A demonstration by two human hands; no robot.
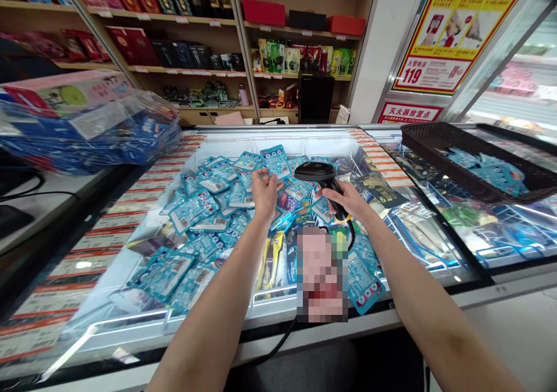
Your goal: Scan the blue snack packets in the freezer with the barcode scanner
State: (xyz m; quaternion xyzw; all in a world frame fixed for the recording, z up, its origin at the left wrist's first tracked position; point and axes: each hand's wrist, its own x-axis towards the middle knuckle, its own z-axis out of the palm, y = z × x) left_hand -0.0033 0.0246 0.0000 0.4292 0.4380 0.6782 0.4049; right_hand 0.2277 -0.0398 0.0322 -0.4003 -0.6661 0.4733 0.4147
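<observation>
My left hand (pixel 264 193) pinches a blue packet (pixel 275 159) by its lower edge, the printed side with a barcode towards me. My right hand (pixel 348 199) is wrapped round the handle of a black barcode scanner (pixel 316 172), whose head points left towards that packet. From the handle a black cable (pixel 351 235) runs downwards. Many similar blue packets (pixel 191 210) lie spread on the glass top of the freezer (pixel 113 276) around and below my hands. A pixelated patch hides part of the glass in front of me.
At right stands a dark basket (pixel 456 174) with more blue packets. Plastic-wrapped boxes (pixel 87 119) are stacked at left. Orange-and-white price labels (pixel 73 267) line the freezer's glass. Behind it are shelves (pixel 183 18) of boxes and bottles, and a red-and-yellow poster (pixel 461 32).
</observation>
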